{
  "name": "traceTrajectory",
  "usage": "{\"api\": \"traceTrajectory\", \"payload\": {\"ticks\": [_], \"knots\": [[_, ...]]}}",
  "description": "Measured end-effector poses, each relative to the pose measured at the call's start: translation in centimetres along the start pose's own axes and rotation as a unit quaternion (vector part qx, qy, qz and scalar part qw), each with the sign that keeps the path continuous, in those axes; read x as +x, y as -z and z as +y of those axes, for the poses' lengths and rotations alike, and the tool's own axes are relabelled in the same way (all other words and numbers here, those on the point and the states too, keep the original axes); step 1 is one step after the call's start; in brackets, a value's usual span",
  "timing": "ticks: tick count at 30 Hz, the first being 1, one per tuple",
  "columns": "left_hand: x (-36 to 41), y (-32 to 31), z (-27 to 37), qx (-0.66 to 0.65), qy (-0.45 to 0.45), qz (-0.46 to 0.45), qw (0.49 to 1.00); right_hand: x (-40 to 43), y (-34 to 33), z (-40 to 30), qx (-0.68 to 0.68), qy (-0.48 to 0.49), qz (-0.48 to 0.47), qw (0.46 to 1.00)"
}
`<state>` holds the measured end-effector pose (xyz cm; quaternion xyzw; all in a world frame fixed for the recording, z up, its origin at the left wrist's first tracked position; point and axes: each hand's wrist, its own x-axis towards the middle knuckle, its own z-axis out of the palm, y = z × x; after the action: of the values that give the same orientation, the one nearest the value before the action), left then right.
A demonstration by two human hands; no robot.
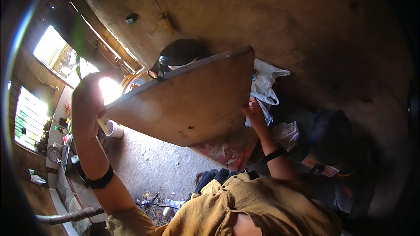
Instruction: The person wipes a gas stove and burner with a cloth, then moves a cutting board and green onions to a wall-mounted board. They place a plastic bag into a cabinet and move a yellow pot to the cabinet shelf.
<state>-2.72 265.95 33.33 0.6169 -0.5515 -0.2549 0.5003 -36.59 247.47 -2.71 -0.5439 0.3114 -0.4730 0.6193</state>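
Observation:
A large brown wooden board [193, 105] spans the middle of the view, tilted, its greyish long edge uppermost. My right hand [254, 113] grips the board's right edge, thumb on the near face. Raised at the board's left corner is my left hand [87, 95], partly washed out by glare. It is closed around a long stalk [103, 127], pale below and blurred green above, which looks like a leek or large spring onion. Behind the board's upper edge, a rounded black pan or lid [182, 52] and an orange-rimmed vessel [134, 80] show partly.
White plastic bags [267, 80] hang by the board's right side. A red-topped surface [226, 154] lies below it. A white bucket [115, 129] stands on the concrete floor [154, 157]. Litter and a cable [157, 205] lie near me. A dark bulky object [331, 136] sits right.

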Motion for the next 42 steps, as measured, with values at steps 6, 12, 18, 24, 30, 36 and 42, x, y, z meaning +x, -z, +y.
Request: {"api": "traceTrajectory", "payload": {"ticks": [6,12,18,24,30,36,42], "knots": [[-5.8,4.4,-15.8,-0.164,0.134,0.401,0.891,-0.6,1.6,3.3,-0.072,0.032,-0.082,0.994],[-11.0,-4.0,-29.2,-0.344,0.161,0.183,0.907,-1.4,2.6,6.9,-0.119,-0.114,-0.136,0.977],[-9.1,-5.9,-32.0,-0.293,0.137,0.144,0.935,-1.8,1.9,8.4,-0.150,-0.110,-0.035,0.982],[-5.7,-4.9,-31.7,-0.244,0.080,0.095,0.962,-1.1,1.3,8.8,-0.116,-0.138,0.004,0.984],[0.8,-2.5,-30.3,-0.218,0.118,0.068,0.966,-2.3,-1.2,4.7,-0.103,-0.077,0.126,0.984],[7.4,-1.3,-24.7,-0.270,0.096,0.024,0.958,-3.9,-4.9,-2.2,-0.026,0.005,0.252,0.967],[12.3,1.1,-15.6,-0.220,0.035,-0.021,0.975,-2.3,-7.1,-5.8,0.130,0.084,0.253,0.955]]}}
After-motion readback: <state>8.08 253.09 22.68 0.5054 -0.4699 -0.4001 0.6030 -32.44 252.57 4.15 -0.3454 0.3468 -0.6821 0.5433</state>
